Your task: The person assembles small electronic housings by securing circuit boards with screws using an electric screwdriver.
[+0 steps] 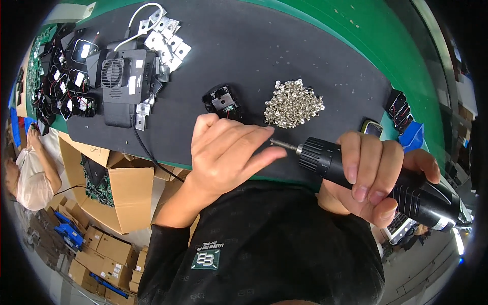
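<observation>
My right hand (373, 173) is wrapped round a black electric screwdriver (317, 156), which lies nearly level with its bit pointing left. The bit (285, 145) ends between the thumb and forefinger of my left hand (226, 155). Those two fingertips are apart, and my other left fingers curl loosely. Whether a screw sits on the bit tip is too small to tell. Just beyond my left hand lies a black plastic housing (222, 100) with a metal plate and a bit of green circuit board in it. A heap of small silvery screws (294, 103) is right of the housing.
At the left are a black device with a fan grille (113, 73), metal plates (165, 43) and piled black housings (66, 91). A cable (145, 140) hangs over the near edge. An open carton (132, 188) stands below; another person's arm (43, 157) is far left.
</observation>
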{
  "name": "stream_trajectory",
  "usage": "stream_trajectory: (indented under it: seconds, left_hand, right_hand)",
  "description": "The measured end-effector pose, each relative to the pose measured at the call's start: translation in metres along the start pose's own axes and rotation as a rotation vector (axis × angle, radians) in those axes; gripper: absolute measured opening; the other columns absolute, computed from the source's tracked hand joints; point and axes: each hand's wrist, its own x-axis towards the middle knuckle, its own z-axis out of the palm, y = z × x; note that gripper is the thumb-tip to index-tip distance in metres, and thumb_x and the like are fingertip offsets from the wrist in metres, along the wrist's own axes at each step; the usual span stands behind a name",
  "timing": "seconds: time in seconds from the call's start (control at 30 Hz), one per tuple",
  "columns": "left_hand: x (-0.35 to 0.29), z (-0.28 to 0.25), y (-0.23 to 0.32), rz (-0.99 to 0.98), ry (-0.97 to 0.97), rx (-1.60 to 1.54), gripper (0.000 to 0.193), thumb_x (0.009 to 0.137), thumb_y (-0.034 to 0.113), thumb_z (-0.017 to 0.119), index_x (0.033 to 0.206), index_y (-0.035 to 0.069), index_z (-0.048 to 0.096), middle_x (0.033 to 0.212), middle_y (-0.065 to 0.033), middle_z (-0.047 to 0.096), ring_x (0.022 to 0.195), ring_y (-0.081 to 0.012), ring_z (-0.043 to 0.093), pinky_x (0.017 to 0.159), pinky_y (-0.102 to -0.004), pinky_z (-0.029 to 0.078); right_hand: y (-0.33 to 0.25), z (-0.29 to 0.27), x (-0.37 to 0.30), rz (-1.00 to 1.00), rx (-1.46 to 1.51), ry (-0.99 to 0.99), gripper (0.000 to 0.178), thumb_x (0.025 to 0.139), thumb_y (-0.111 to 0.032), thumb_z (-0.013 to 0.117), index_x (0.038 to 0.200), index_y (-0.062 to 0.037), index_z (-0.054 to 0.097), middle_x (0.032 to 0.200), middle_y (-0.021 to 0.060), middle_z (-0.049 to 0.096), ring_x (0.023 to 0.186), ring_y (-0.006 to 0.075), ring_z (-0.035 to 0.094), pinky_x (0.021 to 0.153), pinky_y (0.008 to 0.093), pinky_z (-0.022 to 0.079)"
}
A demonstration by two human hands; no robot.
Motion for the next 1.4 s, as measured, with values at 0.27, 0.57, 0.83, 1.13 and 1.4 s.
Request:
stream_trajectory:
  seconds: [0.27,0.57,0.83,1.13,1.4]
  left_hand:
    - [-0.002,0.004,-0.003,0.014,0.039,-0.139,0.021,0.065,0.014,0.082,0.082,0.006,0.071,0.077,-0.0013,0.069,0.066,-0.0147,0.061,0.066,-0.0289,0.036]
    - [-0.009,0.003,-0.016,0.044,0.07,-0.152,0.025,0.066,0.02,0.083,0.083,0.007,0.071,0.084,-0.0012,0.07,0.075,-0.0163,0.064,0.072,-0.0299,0.037]
    - [-0.003,-0.013,-0.047,-0.112,0.046,-0.042,0.094,0.056,0.034,0.087,0.136,0.005,0.046,0.135,-0.0112,0.05,0.119,-0.0295,0.048,0.099,-0.0426,0.033]
    - [0.003,0.0,-0.048,-0.15,-0.206,0.037,0.073,0.053,0.022,0.083,0.12,0.007,0.057,0.114,-0.0101,0.057,0.105,-0.03,0.053,0.092,-0.0416,0.041]
    - [0.007,-0.001,-0.049,-0.159,-0.205,-0.012,0.073,0.053,0.022,0.086,0.119,0.008,0.058,0.11,-0.008,0.054,0.1,-0.0285,0.052,0.086,-0.0405,0.042]
  right_hand:
    - [0.0,0.002,-0.004,-0.019,0.016,0.023,0.054,0.084,-0.01,0.071,0.132,-0.0246,0.05,0.072,-0.0063,0.049,0.066,0.0088,0.048,0.07,0.0256,0.037]
    - [0.009,0.0,0.002,0.032,0.021,-0.023,0.054,0.086,-0.012,0.07,0.133,-0.0263,0.048,0.074,-0.0056,0.05,0.067,0.0088,0.049,0.071,0.0261,0.038]
    - [0.027,-0.007,0.004,0.024,-0.073,-0.052,0.061,0.088,-0.007,0.065,0.137,-0.028,0.037,0.081,-0.0014,0.053,0.069,0.0131,0.052,0.071,0.0323,0.041]
    - [0.057,-0.011,0.014,-0.106,-0.17,-0.122,0.068,0.082,0.007,0.062,0.136,-0.0216,0.031,0.078,0.0039,0.054,0.067,0.0195,0.056,0.071,0.0406,0.047]
    - [0.066,-0.012,0.021,-0.096,-0.18,-0.133,0.068,0.082,0.007,0.061,0.136,-0.0206,0.031,0.078,0.0041,0.055,0.066,0.0194,0.056,0.07,0.04,0.048]
